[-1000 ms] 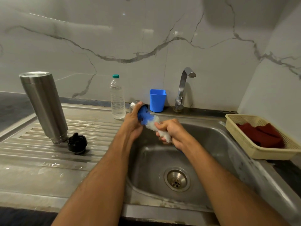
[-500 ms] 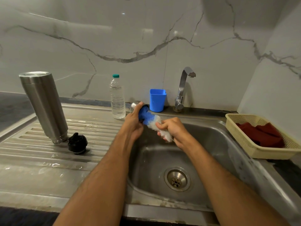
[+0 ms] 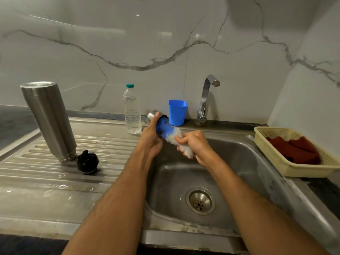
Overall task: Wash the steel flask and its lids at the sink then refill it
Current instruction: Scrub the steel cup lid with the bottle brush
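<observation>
Legible text: none; steel flask (image 3: 48,120), no readable brand or marking; plastic water bottle (image 3: 132,111), clear wall with no label to read; blue cup (image 3: 177,112), plain; black lid (image 3: 87,162), any marking too small to tell; basket (image 3: 292,168), plain.

The flask (image 3: 48,120) stands upside down on the drainboard (image 3: 46,181), left of the sink basin (image 3: 239,162). The stopper lid (image 3: 87,162) lies just beside its base. The water bottle (image 3: 132,110), cup (image 3: 177,112) and tap (image 3: 206,100) line the rear edge. The basket (image 3: 294,170) sits at the basin's right edge.
</observation>
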